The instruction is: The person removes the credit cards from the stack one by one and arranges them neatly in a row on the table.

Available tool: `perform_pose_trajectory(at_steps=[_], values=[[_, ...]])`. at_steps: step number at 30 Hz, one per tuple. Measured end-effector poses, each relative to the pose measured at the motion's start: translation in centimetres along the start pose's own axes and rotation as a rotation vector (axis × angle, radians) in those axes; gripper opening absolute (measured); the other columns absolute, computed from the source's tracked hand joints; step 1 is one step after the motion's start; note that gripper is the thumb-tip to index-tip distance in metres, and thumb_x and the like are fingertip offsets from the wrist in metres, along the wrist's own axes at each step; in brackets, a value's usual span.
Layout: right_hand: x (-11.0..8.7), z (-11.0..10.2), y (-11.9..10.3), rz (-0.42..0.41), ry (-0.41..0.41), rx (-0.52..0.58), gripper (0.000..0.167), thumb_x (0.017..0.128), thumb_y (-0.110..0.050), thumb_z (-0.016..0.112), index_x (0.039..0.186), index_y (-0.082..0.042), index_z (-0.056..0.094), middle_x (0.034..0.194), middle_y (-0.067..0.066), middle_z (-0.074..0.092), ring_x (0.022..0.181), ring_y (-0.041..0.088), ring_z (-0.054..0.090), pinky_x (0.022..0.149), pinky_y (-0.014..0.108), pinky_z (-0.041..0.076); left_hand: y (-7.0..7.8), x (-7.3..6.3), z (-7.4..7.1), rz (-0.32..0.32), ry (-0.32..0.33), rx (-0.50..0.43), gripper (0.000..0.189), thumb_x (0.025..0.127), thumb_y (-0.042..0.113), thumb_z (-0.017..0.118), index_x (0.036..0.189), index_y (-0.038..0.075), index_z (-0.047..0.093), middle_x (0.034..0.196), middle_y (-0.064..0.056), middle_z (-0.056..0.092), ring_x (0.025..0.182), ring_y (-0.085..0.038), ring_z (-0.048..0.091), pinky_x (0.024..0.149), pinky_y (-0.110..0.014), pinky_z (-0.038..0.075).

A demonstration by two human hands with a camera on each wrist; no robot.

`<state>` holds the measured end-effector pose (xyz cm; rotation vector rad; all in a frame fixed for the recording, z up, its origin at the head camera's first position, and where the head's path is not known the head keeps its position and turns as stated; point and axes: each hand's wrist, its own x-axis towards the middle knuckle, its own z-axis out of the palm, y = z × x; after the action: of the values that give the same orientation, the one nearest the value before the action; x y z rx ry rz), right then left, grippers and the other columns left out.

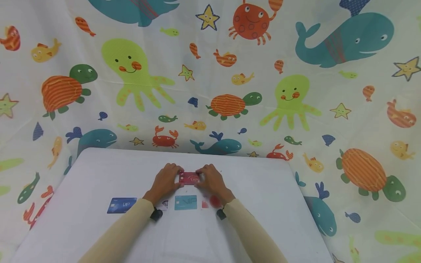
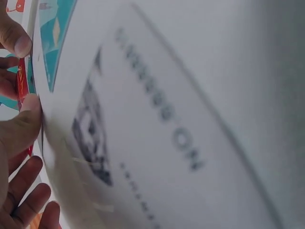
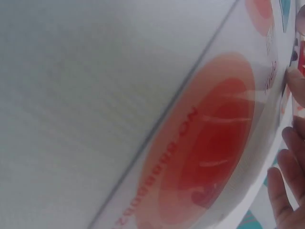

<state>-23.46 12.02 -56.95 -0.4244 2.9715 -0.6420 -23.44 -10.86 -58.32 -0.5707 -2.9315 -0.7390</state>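
the left hand (image 1: 166, 180), thumb and fingertips closed to card width, pinched the nine o'clock end of a red rectangular card (image 1: 189, 179); the right hand (image 1: 212, 180) pinched its three o'clock end likewise. from it, a teal rectangular card (image 1: 185, 202) lay at six o'clock and a dark-blue rectangular card (image 1: 122, 205) at eight, on the white-covered desk (image 1: 263, 190).
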Motion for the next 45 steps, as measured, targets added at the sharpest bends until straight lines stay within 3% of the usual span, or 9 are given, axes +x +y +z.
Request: perform_pose_trajectory(at_steps=[12, 34, 45], values=[[-0.2, -0.6, 0.1, 0.017, 0.015, 0.018, 0.057, 0.085, -0.038, 0.091, 0.137, -0.028, 0.072, 0.128, -0.005, 0.069, 0.12, 0.014, 0.058, 0.113, 0.04, 0.054, 0.6, -0.3, -0.9, 0.042, 0.028, 0.023, 0.06, 0.079, 0.032, 0.096, 0.13, 0.011, 0.074, 0.117, -0.009, 0.073, 0.107, -0.025, 0.06, 0.101, -0.045, 0.06], [-1.5, -1.7, 0.9, -0.037, 0.044, 0.043, 0.054, 0.085, -0.036, 0.092, 0.135, -0.025, 0.074, 0.124, -0.005, 0.071, 0.118, 0.014, 0.059, 0.109, 0.036, 0.057, 1.5, -0.4, -1.4, 0.101, 0.068, 0.002, 0.058, 0.076, 0.033, 0.098, 0.126, 0.013, 0.077, 0.115, -0.007, 0.074, 0.109, -0.025, 0.062, 0.101, -0.046, 0.06], [-2.7, -2.5, 1.8, -0.05, 0.04, 0.089, 0.055, 0.084, -0.037, 0.091, 0.135, -0.024, 0.073, 0.123, -0.005, 0.07, 0.116, 0.013, 0.059, 0.105, 0.035, 0.059, 2.2, -0.6, -1.4, 0.119, 0.053, -0.033, 0.054, 0.077, 0.036, 0.097, 0.124, 0.017, 0.078, 0.112, 0.0, 0.073, 0.106, -0.02, 0.062, 0.1, -0.042, 0.061]])
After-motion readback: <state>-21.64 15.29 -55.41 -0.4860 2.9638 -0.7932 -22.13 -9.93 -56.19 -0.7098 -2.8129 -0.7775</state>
